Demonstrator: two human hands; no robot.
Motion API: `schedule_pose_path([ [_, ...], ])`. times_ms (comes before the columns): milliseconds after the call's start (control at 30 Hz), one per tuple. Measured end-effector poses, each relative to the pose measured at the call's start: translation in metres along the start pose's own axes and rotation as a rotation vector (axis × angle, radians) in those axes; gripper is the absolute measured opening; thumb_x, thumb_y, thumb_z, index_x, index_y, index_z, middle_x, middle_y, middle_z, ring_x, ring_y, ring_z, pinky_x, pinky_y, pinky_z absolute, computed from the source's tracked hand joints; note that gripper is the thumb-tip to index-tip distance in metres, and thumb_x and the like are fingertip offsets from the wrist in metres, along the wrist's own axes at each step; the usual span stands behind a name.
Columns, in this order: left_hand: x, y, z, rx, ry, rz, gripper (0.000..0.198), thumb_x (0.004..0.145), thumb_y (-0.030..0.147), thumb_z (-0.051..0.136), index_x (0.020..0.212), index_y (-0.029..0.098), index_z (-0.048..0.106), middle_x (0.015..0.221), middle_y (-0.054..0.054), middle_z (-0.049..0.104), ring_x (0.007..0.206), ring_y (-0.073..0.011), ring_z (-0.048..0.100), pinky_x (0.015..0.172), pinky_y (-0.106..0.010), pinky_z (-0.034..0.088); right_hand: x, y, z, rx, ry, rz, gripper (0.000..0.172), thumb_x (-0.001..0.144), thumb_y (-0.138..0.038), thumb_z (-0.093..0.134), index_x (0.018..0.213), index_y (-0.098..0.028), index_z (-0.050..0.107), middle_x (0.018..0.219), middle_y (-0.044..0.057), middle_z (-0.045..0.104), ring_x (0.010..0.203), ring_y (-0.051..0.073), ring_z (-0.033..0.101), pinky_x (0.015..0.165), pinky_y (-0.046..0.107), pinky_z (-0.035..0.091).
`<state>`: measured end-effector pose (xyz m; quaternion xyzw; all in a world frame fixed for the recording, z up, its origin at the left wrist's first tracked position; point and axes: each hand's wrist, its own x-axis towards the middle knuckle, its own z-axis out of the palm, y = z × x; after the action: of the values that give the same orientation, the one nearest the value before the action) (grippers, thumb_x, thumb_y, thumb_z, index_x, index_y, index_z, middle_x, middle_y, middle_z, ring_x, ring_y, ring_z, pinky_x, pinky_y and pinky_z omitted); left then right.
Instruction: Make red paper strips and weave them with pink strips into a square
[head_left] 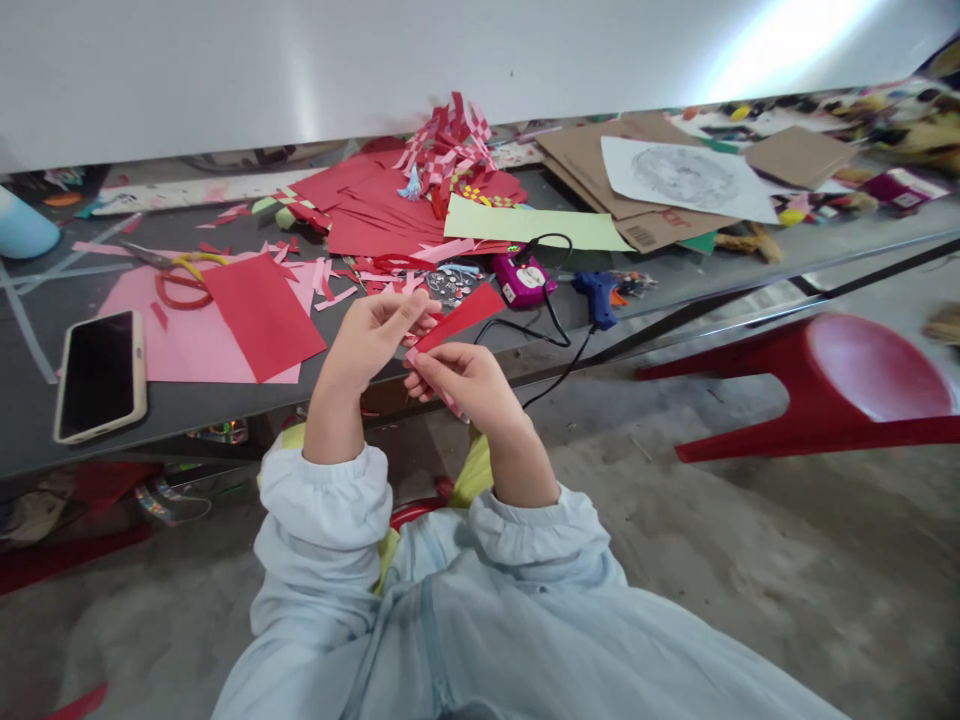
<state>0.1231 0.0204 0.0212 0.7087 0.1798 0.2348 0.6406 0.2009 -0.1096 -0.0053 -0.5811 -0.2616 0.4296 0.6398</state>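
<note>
Both my hands are together in front of the table's near edge. My left hand (379,335) is closed, its thumb and fingertips pinched at the side of a red paper strip (469,312). My right hand (469,385) pinches the lower end of that strip between thumb and forefinger. A narrow pink paper strip (452,404) shows at the same pinch and pokes out below the fingers. Left of my hands, a red paper sheet (266,315) lies over a pink sheet (180,350). Scissors (184,280) with red and yellow handles rest at their upper edge.
A phone (101,375) lies at the left. Behind my hands are stacked red sheets (375,205), woven paper pieces (450,140) and a pale green strip (536,222). A purple box (523,280), a blue glue gun (598,298) and black cable are right; a red stool (817,385) stands beyond.
</note>
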Motion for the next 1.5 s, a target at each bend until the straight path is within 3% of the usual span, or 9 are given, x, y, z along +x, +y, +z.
schedule_pose_path([
  [67,0.0,0.0,-0.002,0.013,0.007,-0.001,0.055,0.079,0.069,0.063,0.081,0.016,0.076,0.081,-0.009,0.075,0.075,-0.0148,0.069,0.064,-0.024,0.052,0.0,-0.001,-0.001,0.03,0.065,-0.035,0.04,0.067,-0.056,0.08,0.074,-0.018,0.072,0.064,0.001,0.073,0.056,0.01,0.067,0.055,0.02,0.057],
  [133,0.0,0.001,-0.005,0.056,-0.021,0.01,0.052,0.074,0.067,0.07,0.08,0.016,0.076,0.079,-0.008,0.075,0.073,-0.015,0.068,0.064,-0.024,0.052,0.0,-0.001,-0.003,0.045,0.113,-0.084,0.039,0.07,-0.056,0.078,0.073,-0.018,0.072,0.065,0.001,0.073,0.056,0.01,0.067,0.056,0.021,0.058],
  [300,-0.001,0.004,-0.007,0.105,-0.07,-0.017,0.035,0.062,0.046,0.086,0.077,0.016,0.077,0.076,-0.006,0.076,0.07,-0.0157,0.068,0.068,-0.027,0.054,0.001,-0.001,-0.005,0.051,0.186,-0.17,0.038,0.072,-0.056,0.076,0.073,-0.019,0.071,0.067,0.002,0.073,0.056,0.01,0.066,0.06,0.024,0.06],
  [567,-0.004,0.008,-0.007,0.147,-0.083,-0.028,0.021,0.067,0.035,0.08,0.072,0.015,0.075,0.07,-0.005,0.074,0.066,-0.0157,0.068,0.066,-0.027,0.055,0.001,0.002,-0.004,0.068,0.203,-0.145,0.043,0.063,-0.058,0.082,0.069,-0.018,0.07,0.063,0.002,0.072,0.057,0.013,0.067,0.06,0.027,0.059],
  [700,-0.004,0.009,-0.009,0.171,-0.09,-0.037,0.015,0.066,0.029,0.078,0.07,0.015,0.072,0.066,-0.002,0.072,0.062,-0.0133,0.066,0.063,-0.024,0.054,0.004,0.006,-0.009,0.218,0.243,-0.182,0.037,0.059,-0.051,0.087,0.073,-0.019,0.073,0.067,0.0,0.072,0.06,0.011,0.066,0.061,0.025,0.058],
  [1167,-0.003,0.007,-0.005,0.163,-0.102,-0.085,0.032,0.06,0.044,0.085,0.07,0.015,0.075,0.071,-0.003,0.074,0.067,-0.0139,0.066,0.067,-0.024,0.053,0.009,0.001,-0.002,0.426,0.326,-0.215,0.03,0.052,-0.04,0.091,0.064,-0.018,0.075,0.062,0.001,0.073,0.053,0.009,0.065,0.054,0.019,0.055],
  [1333,-0.003,0.005,-0.006,0.176,-0.078,-0.065,0.027,0.066,0.042,0.082,0.067,0.016,0.074,0.065,-0.002,0.072,0.064,-0.0132,0.065,0.065,-0.024,0.052,0.011,0.004,-0.002,0.476,0.318,-0.253,0.022,0.056,-0.033,0.09,0.061,-0.021,0.072,0.058,-0.004,0.069,0.052,0.005,0.06,0.053,0.017,0.05],
  [1500,-0.003,0.006,-0.006,0.174,-0.065,-0.063,0.024,0.066,0.039,0.081,0.07,0.016,0.076,0.067,-0.003,0.073,0.066,-0.0144,0.067,0.067,-0.025,0.053,0.013,0.006,0.0,0.489,0.332,-0.23,0.024,0.056,-0.036,0.09,0.062,-0.02,0.072,0.059,-0.004,0.068,0.053,0.006,0.059,0.054,0.018,0.051],
])
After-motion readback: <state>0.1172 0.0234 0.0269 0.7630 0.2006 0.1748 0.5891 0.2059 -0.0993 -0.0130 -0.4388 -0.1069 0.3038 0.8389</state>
